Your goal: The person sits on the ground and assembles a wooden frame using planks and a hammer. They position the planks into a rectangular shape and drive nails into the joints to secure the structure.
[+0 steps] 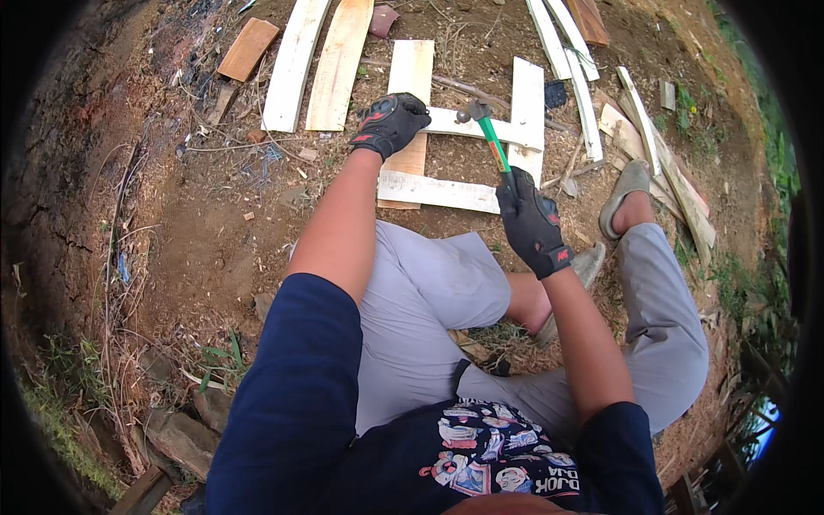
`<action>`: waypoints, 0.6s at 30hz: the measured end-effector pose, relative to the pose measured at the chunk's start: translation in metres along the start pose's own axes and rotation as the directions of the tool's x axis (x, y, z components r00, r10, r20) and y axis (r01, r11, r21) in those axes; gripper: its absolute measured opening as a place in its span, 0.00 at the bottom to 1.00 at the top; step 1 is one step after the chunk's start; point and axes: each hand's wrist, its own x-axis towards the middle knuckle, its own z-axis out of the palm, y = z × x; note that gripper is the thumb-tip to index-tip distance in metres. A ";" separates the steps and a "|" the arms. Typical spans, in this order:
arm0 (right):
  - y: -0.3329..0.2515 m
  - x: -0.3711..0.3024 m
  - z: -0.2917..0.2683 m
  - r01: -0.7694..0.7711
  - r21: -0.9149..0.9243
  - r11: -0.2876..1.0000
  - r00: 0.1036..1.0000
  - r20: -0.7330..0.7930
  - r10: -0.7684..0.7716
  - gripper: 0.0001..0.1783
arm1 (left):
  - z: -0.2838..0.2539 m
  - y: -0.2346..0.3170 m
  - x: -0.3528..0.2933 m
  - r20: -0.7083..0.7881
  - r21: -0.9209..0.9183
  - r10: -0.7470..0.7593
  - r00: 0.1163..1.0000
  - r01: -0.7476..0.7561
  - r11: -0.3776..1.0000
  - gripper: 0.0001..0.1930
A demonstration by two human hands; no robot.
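My right hand, in a black glove, grips a hammer by its green handle. The hammer's metal head is raised over a pale upper crosspiece. My left hand, gloved too, rests closed where that crosspiece meets the left upright board. Whatever its fingers pinch is too small or hidden to make out. At the other end, the crosspiece lies over the right upright board. A lower crosspiece spans both boards nearer to me; my right hand hides its right end.
Long planks lie beyond my left hand, near a short brown wood block. More strips are scattered at the right. My legs and sandals are close to the frame. Stones sit at the lower left.
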 end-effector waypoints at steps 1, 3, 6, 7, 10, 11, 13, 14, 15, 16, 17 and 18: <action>-0.015 0.004 0.000 0.045 0.033 0.998 0.998 -0.038 -0.043 0.22 | 0.002 -0.004 0.002 -0.016 0.003 0.012 1.000 -0.012 1.000 0.17; -0.033 0.014 0.005 0.088 0.043 0.995 0.993 -0.081 -0.085 0.23 | 0.007 -0.011 0.006 -0.055 -0.017 -0.002 0.998 0.001 1.000 0.15; -0.039 0.024 0.014 0.056 -0.025 0.998 0.994 -0.088 -0.058 0.25 | 0.005 -0.005 0.001 -0.104 -0.134 0.059 0.993 -0.073 0.988 0.14; -0.042 0.025 0.016 0.041 -0.038 0.998 0.995 -0.087 -0.044 0.25 | 0.003 -0.005 -0.002 -0.092 -0.189 0.096 0.991 -0.112 0.976 0.14; -0.052 0.027 0.019 0.047 -0.002 0.999 0.992 -0.114 -0.047 0.27 | 0.000 -0.001 -0.005 -0.068 -0.187 -0.006 0.998 -0.007 0.982 0.13; -0.054 0.027 0.020 0.057 0.022 0.998 0.990 -0.127 -0.054 0.27 | 0.001 -0.004 -0.002 -0.049 -0.126 -0.021 0.999 0.014 0.992 0.17; -0.054 0.023 0.030 0.071 -0.060 0.996 0.990 -0.119 -0.078 0.27 | 0.002 -0.007 -0.002 -0.035 -0.144 0.013 0.999 -0.018 0.989 0.16; -0.051 0.022 0.036 0.080 -0.100 0.992 0.989 -0.119 -0.091 0.27 | 0.000 -0.006 -0.001 -0.030 -0.151 0.033 0.999 -0.037 0.988 0.16; -0.040 0.025 0.045 0.081 -0.125 0.989 0.988 -0.120 -0.096 0.27 | -0.001 -0.004 0.001 -0.037 -0.134 0.031 0.999 -0.036 0.990 0.16; -0.043 0.024 0.043 0.087 -0.097 0.991 0.984 -0.149 -0.101 0.27 | 0.002 -0.006 -0.001 -0.040 -0.115 0.021 0.999 -0.025 0.993 0.15; -0.046 0.024 0.040 0.093 -0.069 0.993 0.978 -0.179 -0.104 0.27 | 0.003 -0.008 -0.002 -0.043 -0.096 0.011 0.999 -0.015 0.995 0.14; -0.049 0.023 0.038 0.100 -0.041 0.994 0.972 -0.209 -0.106 0.27 | 0.005 -0.011 -0.002 -0.072 -0.118 0.024 0.997 -0.033 0.992 0.14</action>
